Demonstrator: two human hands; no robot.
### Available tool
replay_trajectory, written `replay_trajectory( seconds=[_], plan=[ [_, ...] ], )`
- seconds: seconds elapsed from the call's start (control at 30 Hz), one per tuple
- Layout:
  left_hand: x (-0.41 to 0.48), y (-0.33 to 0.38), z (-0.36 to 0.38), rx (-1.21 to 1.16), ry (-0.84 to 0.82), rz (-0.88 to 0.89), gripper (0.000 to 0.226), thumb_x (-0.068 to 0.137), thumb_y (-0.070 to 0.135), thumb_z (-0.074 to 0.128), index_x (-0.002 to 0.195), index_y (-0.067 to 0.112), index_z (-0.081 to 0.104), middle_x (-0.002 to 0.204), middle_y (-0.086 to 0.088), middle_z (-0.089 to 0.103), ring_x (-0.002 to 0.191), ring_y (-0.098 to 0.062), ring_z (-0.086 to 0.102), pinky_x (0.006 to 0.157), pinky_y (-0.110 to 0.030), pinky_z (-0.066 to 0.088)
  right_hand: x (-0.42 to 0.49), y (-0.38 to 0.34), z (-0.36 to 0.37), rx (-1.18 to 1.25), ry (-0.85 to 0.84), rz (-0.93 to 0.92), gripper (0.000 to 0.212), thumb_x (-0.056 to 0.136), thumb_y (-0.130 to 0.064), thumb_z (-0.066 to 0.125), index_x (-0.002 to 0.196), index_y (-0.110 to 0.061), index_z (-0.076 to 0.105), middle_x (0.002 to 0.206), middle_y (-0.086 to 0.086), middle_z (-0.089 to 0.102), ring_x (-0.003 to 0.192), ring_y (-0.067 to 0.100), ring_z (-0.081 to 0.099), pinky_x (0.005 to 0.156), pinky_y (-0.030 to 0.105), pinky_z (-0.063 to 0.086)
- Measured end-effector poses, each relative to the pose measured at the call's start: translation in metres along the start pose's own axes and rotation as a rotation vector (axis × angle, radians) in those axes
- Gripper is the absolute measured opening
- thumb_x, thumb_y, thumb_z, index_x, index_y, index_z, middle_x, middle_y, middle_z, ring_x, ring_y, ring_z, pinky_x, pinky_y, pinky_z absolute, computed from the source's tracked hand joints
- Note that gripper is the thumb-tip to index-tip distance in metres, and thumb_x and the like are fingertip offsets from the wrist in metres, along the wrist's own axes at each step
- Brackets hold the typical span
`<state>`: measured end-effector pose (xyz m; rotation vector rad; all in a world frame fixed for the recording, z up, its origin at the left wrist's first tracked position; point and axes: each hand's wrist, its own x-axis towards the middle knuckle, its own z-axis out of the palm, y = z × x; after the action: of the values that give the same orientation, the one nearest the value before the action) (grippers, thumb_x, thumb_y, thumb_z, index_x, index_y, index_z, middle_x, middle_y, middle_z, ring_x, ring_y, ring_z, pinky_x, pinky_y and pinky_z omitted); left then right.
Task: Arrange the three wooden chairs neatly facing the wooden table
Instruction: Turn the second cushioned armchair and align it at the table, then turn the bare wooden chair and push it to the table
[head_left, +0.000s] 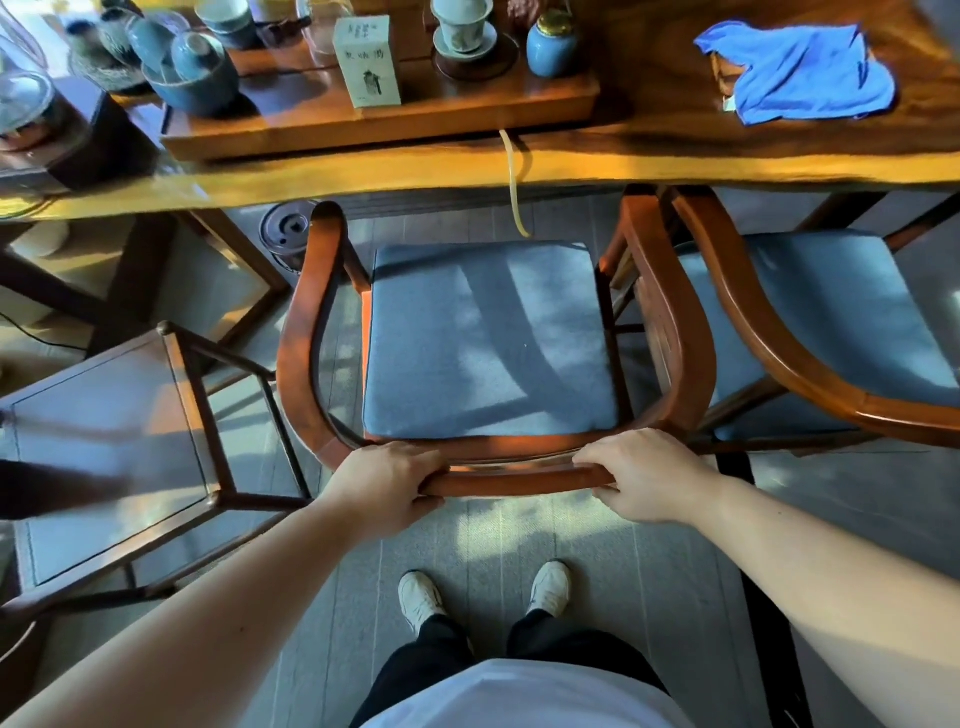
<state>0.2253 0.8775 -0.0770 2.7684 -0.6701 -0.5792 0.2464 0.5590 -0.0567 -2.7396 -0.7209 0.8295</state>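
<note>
A wooden armchair (298, 343) with a grey-blue cushion stands right in front of me, its seat facing the wooden table (675, 166). My left hand (387, 486) and my right hand (647, 475) both grip its curved back rail. A second wooden chair (753, 322) with the same cushion stands close on the right, its armrest almost touching the first chair, its front under the table edge. No third chair like these shows in view.
A dark wooden side stand (104, 457) sits at the left, close to the chair's arm. On the table are a tea tray (395, 124) with cups and jars, a white box (366, 60) and a blue cloth (800, 73). A yellowish tube (517, 182) hangs off the table edge. My feet stand on grey floor.
</note>
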Motion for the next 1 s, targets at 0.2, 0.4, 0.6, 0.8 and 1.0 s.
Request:
replay_trajectory(
  seconds=[0.2,0.4,0.6,0.8,1.0],
  plan=[
    [-0.021,0.019,-0.014,0.178,0.164,0.006,0.071,0.072,0.049,0.075,0.129,0.013,0.053,0.120,-0.007,0.066,0.111,-0.028,0.061,0.092,-0.043,0.050,0.006,-0.014,-0.009,-0.115,-0.083,-0.175,0.076,0.084,-0.062,0.053,0.148,-0.027,0.030,0.148,-0.006,0.045,0.127,0.019,0.048,0.102,0.039,0.040],
    [-0.069,0.013,-0.027,0.304,0.174,-0.172,0.076,0.079,0.060,0.059,0.137,0.013,0.048,0.134,-0.012,0.058,0.125,-0.033,0.050,0.104,-0.049,0.041,0.042,-0.077,-0.021,-0.209,0.019,-0.398,0.083,0.087,-0.064,0.049,0.153,-0.027,0.012,0.162,0.006,0.015,0.145,0.023,0.018,0.118,0.045,0.014],
    [-0.127,-0.026,-0.036,0.331,0.206,-0.335,0.075,0.082,0.062,0.045,0.139,0.013,0.047,0.135,-0.016,0.056,0.126,-0.038,0.047,0.107,-0.050,0.033,0.082,-0.150,-0.030,-0.360,0.098,-0.499,0.085,0.086,-0.063,0.050,0.153,-0.027,0.011,0.161,0.014,0.016,0.145,0.031,0.017,0.117,0.054,0.011],
    [-0.203,-0.092,-0.044,0.276,0.218,-0.510,0.072,0.084,0.060,0.039,0.137,0.012,0.050,0.133,-0.019,0.058,0.123,-0.041,0.050,0.100,-0.056,0.042,0.123,-0.238,-0.040,-0.478,0.094,-0.541,0.084,0.081,-0.061,0.052,0.151,-0.023,0.024,0.156,0.018,0.028,0.139,0.037,0.032,0.113,0.059,0.023],
    [-0.276,-0.157,-0.045,0.267,0.198,-0.636,0.071,0.079,0.057,0.039,0.131,0.011,0.055,0.129,-0.020,0.060,0.119,-0.043,0.054,0.095,-0.057,0.047,0.175,-0.331,-0.033,-0.494,0.116,-0.622,0.087,0.064,-0.064,0.061,0.137,-0.021,0.049,0.135,0.018,0.056,0.116,0.036,0.059,0.095,0.058,0.047]
  ],
)
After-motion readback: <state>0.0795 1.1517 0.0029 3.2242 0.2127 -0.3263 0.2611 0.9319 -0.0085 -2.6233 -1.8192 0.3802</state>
